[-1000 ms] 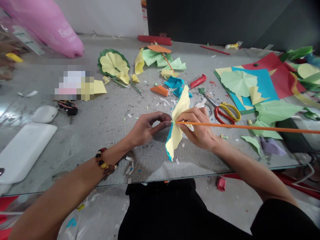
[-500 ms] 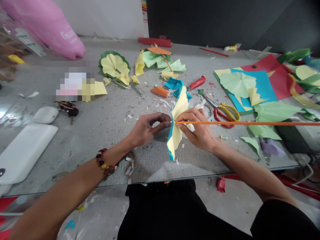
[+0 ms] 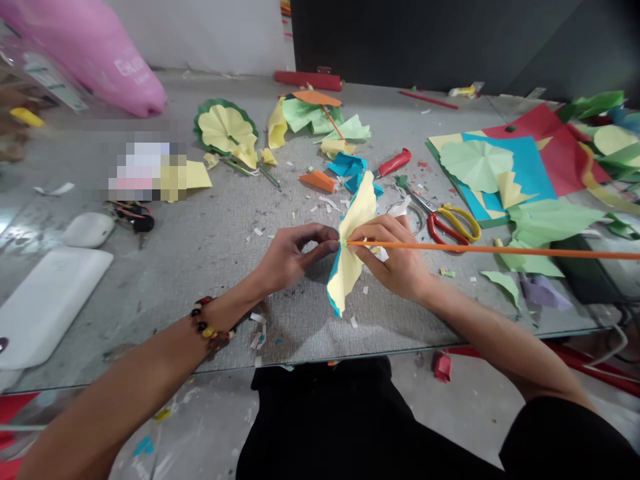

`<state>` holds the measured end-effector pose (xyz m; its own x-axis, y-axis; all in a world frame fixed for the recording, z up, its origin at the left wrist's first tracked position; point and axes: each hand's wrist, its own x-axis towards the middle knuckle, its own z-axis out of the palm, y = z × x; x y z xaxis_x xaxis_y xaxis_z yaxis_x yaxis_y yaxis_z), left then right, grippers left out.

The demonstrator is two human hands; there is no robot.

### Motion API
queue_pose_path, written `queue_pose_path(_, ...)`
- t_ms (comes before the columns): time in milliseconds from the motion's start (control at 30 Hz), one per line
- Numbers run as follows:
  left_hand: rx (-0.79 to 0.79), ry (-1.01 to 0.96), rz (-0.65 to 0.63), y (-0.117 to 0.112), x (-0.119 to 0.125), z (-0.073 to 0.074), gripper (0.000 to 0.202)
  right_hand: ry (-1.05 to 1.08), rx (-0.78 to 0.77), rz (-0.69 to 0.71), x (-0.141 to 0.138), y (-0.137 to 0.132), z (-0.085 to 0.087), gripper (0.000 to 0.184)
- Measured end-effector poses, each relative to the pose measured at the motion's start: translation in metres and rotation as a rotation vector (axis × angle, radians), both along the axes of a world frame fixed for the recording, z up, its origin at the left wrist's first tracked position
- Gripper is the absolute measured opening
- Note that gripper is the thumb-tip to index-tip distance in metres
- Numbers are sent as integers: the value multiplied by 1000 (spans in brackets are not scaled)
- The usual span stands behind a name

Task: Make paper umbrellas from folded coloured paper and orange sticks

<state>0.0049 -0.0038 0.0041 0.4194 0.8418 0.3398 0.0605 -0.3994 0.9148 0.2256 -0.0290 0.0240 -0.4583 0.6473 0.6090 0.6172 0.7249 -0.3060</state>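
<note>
Head view: the paper flower [image 3: 358,212] looked light, crushable; left fingers [image 3: 317,255], nine o'clock, and right fingers [image 3: 374,232], three, pinched at its safer hub.

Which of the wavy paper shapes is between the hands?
The blue-backed yellow shape, between the left hand and the right hand; the yellow shape on dark green paper and the pale green shape lie apart.

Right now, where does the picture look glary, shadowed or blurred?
Head view: glare whitens the tabletop at the far left edge; soft shadow falls below the yellow-and-blue paper; lettering on the pink item looks smeared; a patch at left is pixelated.
</note>
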Motion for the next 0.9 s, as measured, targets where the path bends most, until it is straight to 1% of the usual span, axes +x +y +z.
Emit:
queue_pose_path(133,32,-14,-33,2,0,-1,29,12,18,-17,-1,0,-1,4)
queue_pose_path(233,22,-36,-34,3,1,-3,30,42,46,-26,-1,0,0,4)
queue_pose_path(300,2,-43,-12,3,1,-4,29,57,67,-55,-1,0,3,11)
queue_pose_path(400,-13,-54,17,5,0,-4,29,66,79,-103,0,1,7,27)
queue_pose_path(500,-8,-96,74,9,-4,2,27,88,71,-116,2,0,10,38)
queue_pose_path(567,21,-139,135,13,-8,6,26,113,59,-125,2,0,11,42)
queue_pose_path(600,42,-163,174,15,-10,8,26,119,59,-126,3,0,12,39)
queue_pose_path(667,80,-209,247,21,-14,8,28,92,96,-123,6,1,14,25)
queue_pose_path(733,90,-228,314,29,-19,6,29,33,181,-128,13,4,18,8)
queue_pose_path(767,90,-234,359,33,-22,3,28,-1,227,-145,18,7,22,4)
queue_pose_path(833,51,-196,483,43,-30,-4,24,-61,272,-189,28,12,28,4)
queue_pose_path(900,13,-146,538,52,-37,-11,23,-80,272,-235,37,16,33,7)
